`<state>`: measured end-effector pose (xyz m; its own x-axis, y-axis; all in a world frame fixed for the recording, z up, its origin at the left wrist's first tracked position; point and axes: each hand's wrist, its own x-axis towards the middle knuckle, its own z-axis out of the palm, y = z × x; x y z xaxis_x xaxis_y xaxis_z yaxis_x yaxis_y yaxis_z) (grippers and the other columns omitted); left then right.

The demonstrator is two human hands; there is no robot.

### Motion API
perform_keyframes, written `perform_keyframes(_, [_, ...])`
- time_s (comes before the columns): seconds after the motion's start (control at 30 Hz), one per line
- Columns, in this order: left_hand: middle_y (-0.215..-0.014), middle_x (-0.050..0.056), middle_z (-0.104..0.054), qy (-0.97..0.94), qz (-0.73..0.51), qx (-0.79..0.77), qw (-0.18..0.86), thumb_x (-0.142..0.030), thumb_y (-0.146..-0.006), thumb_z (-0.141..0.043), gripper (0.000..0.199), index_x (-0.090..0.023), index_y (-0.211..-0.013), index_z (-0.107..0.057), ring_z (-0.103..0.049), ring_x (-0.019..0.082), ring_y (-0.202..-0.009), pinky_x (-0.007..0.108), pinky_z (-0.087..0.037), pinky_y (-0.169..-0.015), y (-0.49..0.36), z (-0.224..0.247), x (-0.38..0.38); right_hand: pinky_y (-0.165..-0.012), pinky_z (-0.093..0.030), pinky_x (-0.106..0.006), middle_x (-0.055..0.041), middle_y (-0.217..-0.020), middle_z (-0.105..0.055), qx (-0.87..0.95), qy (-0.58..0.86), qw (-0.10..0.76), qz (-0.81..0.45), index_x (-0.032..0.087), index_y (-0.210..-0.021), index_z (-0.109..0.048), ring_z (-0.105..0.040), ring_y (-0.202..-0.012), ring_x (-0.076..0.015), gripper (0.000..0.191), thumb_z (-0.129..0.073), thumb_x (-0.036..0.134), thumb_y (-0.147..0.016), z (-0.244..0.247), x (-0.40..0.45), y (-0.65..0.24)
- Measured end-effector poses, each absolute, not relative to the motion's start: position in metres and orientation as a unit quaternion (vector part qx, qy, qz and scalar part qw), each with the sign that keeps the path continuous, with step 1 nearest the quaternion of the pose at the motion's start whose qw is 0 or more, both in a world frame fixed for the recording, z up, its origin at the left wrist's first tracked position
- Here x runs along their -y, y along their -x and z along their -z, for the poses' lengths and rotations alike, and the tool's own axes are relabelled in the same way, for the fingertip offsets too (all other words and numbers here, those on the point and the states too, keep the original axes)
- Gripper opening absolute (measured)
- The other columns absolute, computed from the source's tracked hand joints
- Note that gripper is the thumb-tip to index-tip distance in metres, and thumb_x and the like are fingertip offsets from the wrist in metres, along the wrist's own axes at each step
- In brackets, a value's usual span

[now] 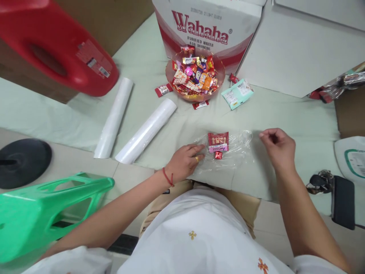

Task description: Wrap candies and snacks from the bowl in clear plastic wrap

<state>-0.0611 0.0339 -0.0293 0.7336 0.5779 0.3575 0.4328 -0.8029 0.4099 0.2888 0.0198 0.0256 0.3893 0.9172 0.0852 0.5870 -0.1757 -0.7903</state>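
A sheet of clear plastic film (239, 152) lies crinkled on the pale green tablecloth. On it are a red wrapped candy (218, 138), a pink-and-white strip candy (218, 147) and a small red cube-shaped candy (218, 155). My left hand (186, 161), with a ring and a red string bracelet, rests on the film's left edge, fingers apart, holding nothing. Right of the film, my right hand (278, 146) is raised with thumb and index finger pinched together; whatever may be between them is too small to make out.
Beyond the film stands a glass bowl (171, 76) of candies, before a Wahaha box (205, 26). Two white rolls (146, 131) lie left. A teal packet (237, 94) lies right of the bowl. Keys (321, 180) and a black phone (343, 201) lie at the right edge.
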Motion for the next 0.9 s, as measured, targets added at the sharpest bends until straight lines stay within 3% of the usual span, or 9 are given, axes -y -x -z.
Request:
perform_keyframes(0.17, [-0.135,0.012,-0.068,-0.881,-0.311,-0.312,0.174,-0.014,-0.095,-0.051,0.028,-0.023,-0.108,-0.074,-0.059,0.027,-0.124,0.046,-0.056,-0.096,0.072,0.010,-0.023,-0.069,-0.052,-0.034,-0.0052,-0.092,-0.070,0.786,0.500,0.258,-0.257,0.026,-0.103,-0.072,-0.061,-0.081,-0.0195,0.011,-0.062,0.027,-0.100,-0.030,0.035,-0.252])
perform_keyframes(0.27, [-0.122,0.011,-0.072,-0.897,-0.275,-0.289,0.189,-0.023,-0.096,-0.057,0.022,-0.024,-0.112,-0.072,-0.060,0.027,-0.117,0.045,-0.053,-0.095,0.071,0.002,-0.015,-0.073,-0.054,-0.039,-0.0101,-0.103,-0.069,0.831,0.483,0.202,-0.190,0.025,-0.121,-0.067,-0.059,-0.090,-0.0235,0.022,-0.061,0.027,-0.100,-0.017,0.048,-0.240])
perform_keyframes(0.43, [-0.118,0.013,-0.070,-0.942,-0.152,-0.243,0.177,-0.048,-0.097,-0.064,0.035,-0.021,-0.119,-0.068,-0.061,0.028,-0.113,0.045,-0.042,-0.095,0.064,0.006,-0.005,-0.070,-0.050,-0.037,-0.0096,-0.098,-0.067,0.847,0.483,0.186,-0.123,0.023,-0.110,-0.071,-0.052,-0.084,-0.0220,0.016,-0.057,0.020,-0.101,0.000,0.046,-0.237])
perform_keyframes(0.57, [-0.108,0.010,-0.071,-0.944,-0.141,-0.254,0.156,-0.026,-0.101,-0.056,0.016,-0.020,-0.109,-0.068,-0.061,0.024,-0.105,0.041,-0.041,-0.088,0.065,0.013,-0.007,-0.074,-0.049,-0.038,-0.0106,-0.103,-0.067,0.850,0.473,0.203,-0.110,0.020,-0.109,-0.070,-0.049,-0.087,-0.0224,0.014,-0.059,0.019,-0.100,-0.007,0.039,-0.237])
perform_keyframes(0.63, [-0.104,0.008,-0.072,-0.941,-0.164,-0.253,0.156,-0.016,-0.100,-0.051,0.018,-0.020,-0.107,-0.068,-0.061,0.023,-0.101,0.039,-0.042,-0.084,0.067,0.013,-0.009,-0.075,-0.048,-0.039,-0.0113,-0.105,-0.067,0.851,0.473,0.201,-0.108,0.020,-0.109,-0.070,-0.049,-0.089,-0.0230,0.015,-0.058,0.019,-0.100,-0.013,0.033,-0.238])
perform_keyframes(0.73, [-0.106,0.009,-0.071,-0.914,-0.224,-0.283,0.184,-0.016,-0.099,-0.049,0.020,-0.021,-0.105,-0.067,-0.060,0.023,-0.102,0.038,-0.047,-0.087,0.066,0.007,-0.016,-0.078,-0.047,-0.042,-0.0112,-0.107,-0.067,0.850,0.472,0.207,-0.110,0.021,-0.108,-0.069,-0.049,-0.091,-0.0241,0.015,-0.057,0.019,-0.100,-0.021,0.022,-0.239])
perform_keyframes(0.9, [-0.131,0.013,-0.067,-0.847,-0.311,-0.337,0.270,-0.019,-0.097,-0.048,0.016,-0.020,-0.098,-0.064,-0.060,0.025,-0.125,0.043,-0.050,-0.104,0.052,-0.002,-0.034,-0.089,-0.046,-0.049,-0.0105,-0.119,-0.068,0.846,0.476,0.219,-0.098,0.024,-0.107,-0.069,-0.054,-0.103,-0.0277,0.015,-0.057,0.021,-0.100,-0.030,-0.002,-0.241])
